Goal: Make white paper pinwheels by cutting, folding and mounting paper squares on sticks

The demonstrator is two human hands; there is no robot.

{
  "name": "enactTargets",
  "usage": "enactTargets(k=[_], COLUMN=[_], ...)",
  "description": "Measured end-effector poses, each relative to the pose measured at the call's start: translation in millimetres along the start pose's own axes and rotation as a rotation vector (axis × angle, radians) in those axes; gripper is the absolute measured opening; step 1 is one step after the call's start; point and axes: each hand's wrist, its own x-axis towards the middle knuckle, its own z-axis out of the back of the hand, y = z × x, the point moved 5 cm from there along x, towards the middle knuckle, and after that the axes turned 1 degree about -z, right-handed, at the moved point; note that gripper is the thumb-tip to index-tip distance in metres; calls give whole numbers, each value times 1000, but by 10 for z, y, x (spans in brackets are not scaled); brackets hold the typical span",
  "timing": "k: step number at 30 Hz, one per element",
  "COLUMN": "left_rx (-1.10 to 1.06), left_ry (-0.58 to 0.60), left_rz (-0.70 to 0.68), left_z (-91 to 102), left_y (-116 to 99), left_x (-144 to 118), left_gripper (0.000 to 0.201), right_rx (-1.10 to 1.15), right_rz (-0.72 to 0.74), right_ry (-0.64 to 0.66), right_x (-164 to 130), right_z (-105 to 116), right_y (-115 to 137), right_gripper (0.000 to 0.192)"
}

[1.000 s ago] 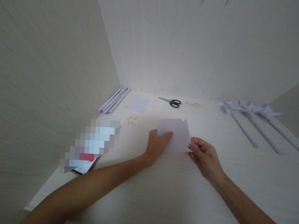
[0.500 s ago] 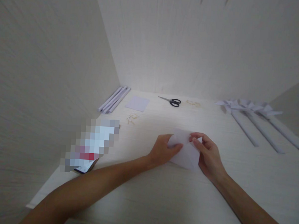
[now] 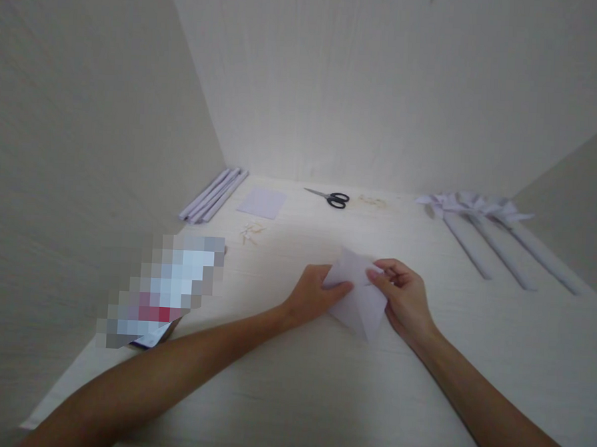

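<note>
The left hand (image 3: 311, 296) pinched one side of the folded paper (image 3: 357, 308), and the right hand (image 3: 410, 300) pinched the other. The paper was over the desk (image 3: 269, 395), in front of the scissors (image 3: 332, 197) near its back edge.

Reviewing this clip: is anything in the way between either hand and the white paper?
Nothing visible: the left hand holds the white paper by its left side, and the right hand holds its right side. The scissors lie farther back, apart from both hands.
</note>
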Motion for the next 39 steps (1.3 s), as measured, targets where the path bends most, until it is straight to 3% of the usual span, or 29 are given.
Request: enactTargets(k=[5,9,12,15,20,24,29,33,39], left_rx=[-205,-461,-636,-721,-595,-424,-383,-349,-340], left_ry=[-106,-204,-183,-111,-25,-103,-241,-321,-346], left_rz=[9,76,131,149,174,164,167,132,125], left_z=[74,118,97,49,-58,-50,31,92,113], left_y=[-5,50,66,42,33,42,87,122,135], left_x=[51,113,138,136,81,37,43,56,47], left_gripper=[20,38,46,38,30,28,26,28,29], right_rx=[132,144,149,143,-58,-142,-117,-48,3], right_rz=[34,90,114,129,187,207,154,147,94], right_ry=[-92,-178,-203,-185,-117,-81,5,-17,-54], right_x=[-1,2,-6,-34,-118,-158,-117,-73,-50], right_z=[33,72,67,27,-65,-108,-131,-87,-42], right_y=[50,76,74,80,146,182,116,77,62], right_gripper=[21,21,21,20,17,17,20,23,20])
